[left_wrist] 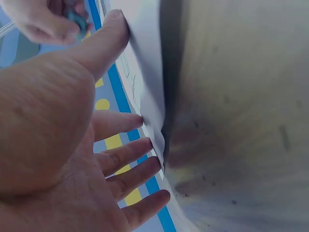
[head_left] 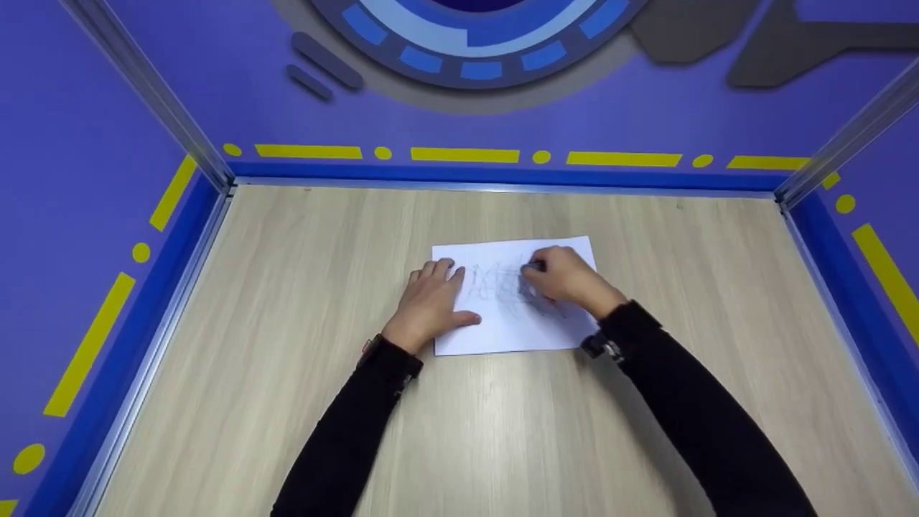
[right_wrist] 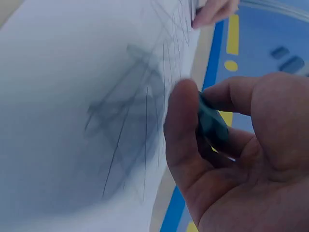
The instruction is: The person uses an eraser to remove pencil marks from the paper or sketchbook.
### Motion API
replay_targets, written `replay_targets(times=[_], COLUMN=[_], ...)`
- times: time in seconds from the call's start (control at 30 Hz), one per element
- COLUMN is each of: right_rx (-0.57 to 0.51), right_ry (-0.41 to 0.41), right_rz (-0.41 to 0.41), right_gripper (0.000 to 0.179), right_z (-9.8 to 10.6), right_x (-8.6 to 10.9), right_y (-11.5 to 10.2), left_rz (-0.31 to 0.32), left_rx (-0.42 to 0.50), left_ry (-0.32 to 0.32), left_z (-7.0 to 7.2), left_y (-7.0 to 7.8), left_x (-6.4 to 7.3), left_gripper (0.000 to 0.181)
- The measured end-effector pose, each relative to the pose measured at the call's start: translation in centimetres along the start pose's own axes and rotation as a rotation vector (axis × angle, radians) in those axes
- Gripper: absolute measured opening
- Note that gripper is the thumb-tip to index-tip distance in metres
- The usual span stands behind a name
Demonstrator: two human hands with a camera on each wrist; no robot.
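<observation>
A white sheet of paper (head_left: pixel 495 336) lies on the table, marked with pencil scribbles (head_left: pixel 487 281) across its middle. My left hand (head_left: pixel 428 305) rests on the sheet's left side, thumb and fingers spread. On the right half of the paper, my right hand (head_left: pixel 571 278) pinches a small dark-green eraser (right_wrist: pixel 212 124) between thumb and fingers. Up close in the right wrist view, a grey smudge (right_wrist: pixel 128 92) spreads under several thin dark lines beside the hand. The fingers hide part of the eraser.
Light wood-grain tabletop (head_left: pixel 323 251) surrounds the sheet. Blue panels with yellow markings (head_left: pixel 465 155) stand at the back and both sides, joined by metal rails (head_left: pixel 502 188). Both forearms wear black sleeves (head_left: pixel 689 402), with a strap-mounted device at each wrist.
</observation>
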State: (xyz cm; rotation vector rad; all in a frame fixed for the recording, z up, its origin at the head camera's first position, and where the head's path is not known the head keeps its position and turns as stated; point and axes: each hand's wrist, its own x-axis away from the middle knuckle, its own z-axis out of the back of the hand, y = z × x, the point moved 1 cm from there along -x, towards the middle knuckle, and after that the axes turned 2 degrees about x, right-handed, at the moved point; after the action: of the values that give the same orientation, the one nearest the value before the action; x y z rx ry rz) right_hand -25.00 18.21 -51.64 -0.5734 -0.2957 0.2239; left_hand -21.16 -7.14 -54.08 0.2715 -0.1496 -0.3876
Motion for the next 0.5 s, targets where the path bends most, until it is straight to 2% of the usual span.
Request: replay_targets(times=[0.17, 0.3, 0.5], right_rx=[0.120, 0.157, 0.191], right_ry=[-0.005, -0.012, 0.038], right_rz=[0.022, 0.016, 0.002], right_gripper=[0.027, 0.029, 0.030], right_z=[-2.0, -3.3, -4.5], right_x=[-2.6, -4.2, -5.6], right_y=[-2.8, -4.9, -7.2], left_rz=[-0.011, -0.021, -0.016], left_rx=[-0.019, -0.022, -0.048], left_ry=[0.004, 0.019, 0.036], left_z=[0.1, 0.2, 0.2], left_y=[0.0, 0.1, 0.1], left_x=[0.2, 0.4, 0.4], left_gripper=[0.093, 0.095, 0.100])
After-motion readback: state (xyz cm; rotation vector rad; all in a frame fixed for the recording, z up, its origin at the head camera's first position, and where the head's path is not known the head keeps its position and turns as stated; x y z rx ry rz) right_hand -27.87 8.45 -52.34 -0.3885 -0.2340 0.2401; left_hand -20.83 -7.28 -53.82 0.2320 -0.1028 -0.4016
